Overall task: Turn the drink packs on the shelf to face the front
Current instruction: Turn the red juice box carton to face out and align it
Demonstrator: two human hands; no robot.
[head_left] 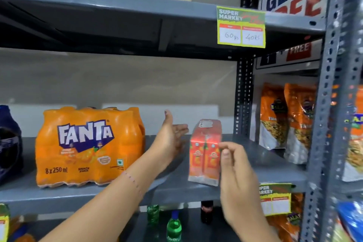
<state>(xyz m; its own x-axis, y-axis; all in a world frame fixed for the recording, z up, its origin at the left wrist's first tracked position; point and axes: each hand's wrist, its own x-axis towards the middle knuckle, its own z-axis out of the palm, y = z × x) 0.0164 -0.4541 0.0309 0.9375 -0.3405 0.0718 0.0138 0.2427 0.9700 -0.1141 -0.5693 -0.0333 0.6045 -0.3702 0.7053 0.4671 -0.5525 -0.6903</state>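
Note:
An orange Fanta multipack [88, 146] stands on the grey shelf [176, 190] with its logo toward me. To its right stands a shrink-wrapped pack of red-orange juice cartons [205, 153], its narrow end turned toward me. My left hand [170, 136] is open, palm turned right, just left of the carton pack and apart from it. My right hand [233, 165] is at the pack's right front corner, fingers loosely curled, thumb and fingertips touching or nearly touching the wrap. A dark blue drink pack [8, 143] sits at the far left edge.
Orange snack bags [284, 122] stand on the shelf at right beyond a perforated upright [244, 96]. A yellow price tag [241, 27] hangs from the upper shelf. Green bottles [173, 228] and a dark bottle [206, 212] stand on the shelf below.

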